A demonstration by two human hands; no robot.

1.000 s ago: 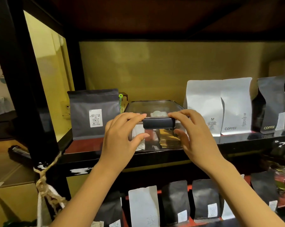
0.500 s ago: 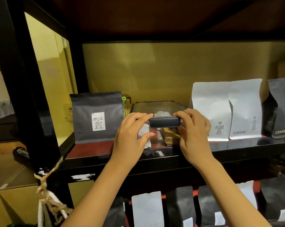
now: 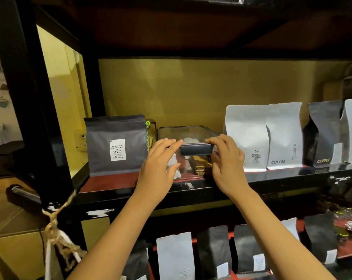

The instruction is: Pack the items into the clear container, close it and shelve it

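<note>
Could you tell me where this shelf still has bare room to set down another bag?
The bare red strip of the shelf in front of the dark grey bag is free. The clear container, held by the left hand and right hand, fills the middle. Right of it, white coffee bags stand crowded.

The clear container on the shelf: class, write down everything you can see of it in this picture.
The clear container is a low, rectangular see-through plastic box with a closed clear lid and a dark latch on its front. It sits flat on the shelf, between a dark grey bag and a white bag. White and brown items show inside. The left hand and right hand grip its front corners, fingers on the lid edge, thumbs on the front wall.
</note>
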